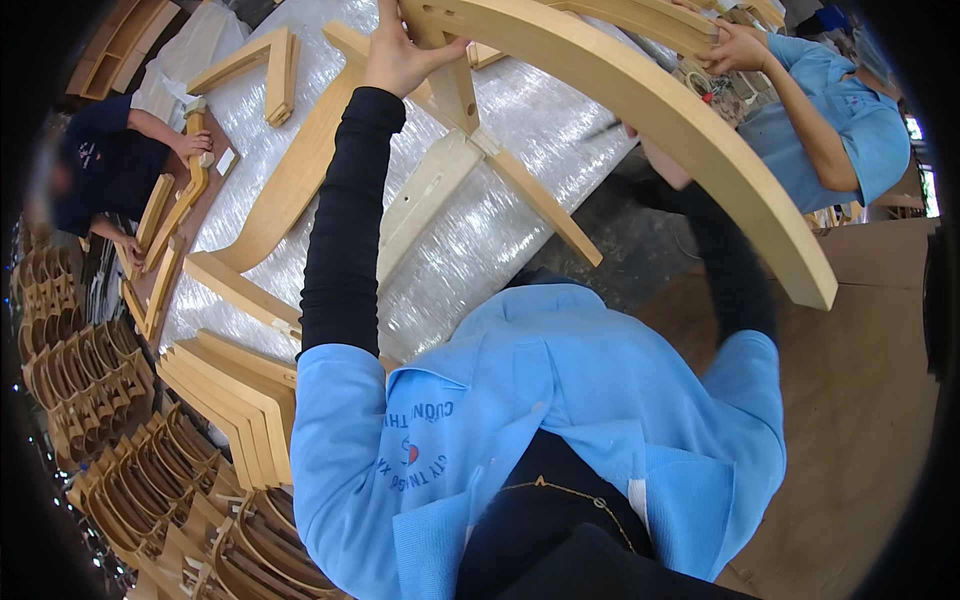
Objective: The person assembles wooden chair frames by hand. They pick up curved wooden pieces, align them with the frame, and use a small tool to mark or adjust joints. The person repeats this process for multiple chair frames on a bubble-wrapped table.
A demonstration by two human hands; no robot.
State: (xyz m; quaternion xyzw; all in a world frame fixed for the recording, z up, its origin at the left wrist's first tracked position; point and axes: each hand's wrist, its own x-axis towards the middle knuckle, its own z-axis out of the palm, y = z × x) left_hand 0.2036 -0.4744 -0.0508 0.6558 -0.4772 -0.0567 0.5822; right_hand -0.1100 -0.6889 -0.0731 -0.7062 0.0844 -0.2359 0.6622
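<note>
Raised over the wrapped table is a light wooden frame with a long curved rail (pixel 640 90) and a short leg (pixel 458 95). My left hand (pixel 395 52) grips it near the leg, thumb stretched along the wood and fingers mostly hidden behind. Beneath the rail's middle, my right hand (pixel 662 160) is largely covered and blurred; whether its fingers close on the rail does not show. Below the leg, a pale wooden piece (pixel 435 195) and a narrow slat (pixel 545 205) extend across the table. A broad curved wooden part (pixel 295 165) lies left of my forearm.
Plastic film covers the table (pixel 235 215). An angled wooden frame (pixel 250 62) lies at its far side. On the left, a person's hand (pixel 193 145) touches wooden pieces; on the right, another's hand (pixel 738 50) holds a curved part. Stacked frames (pixel 225 400) stand near my left elbow.
</note>
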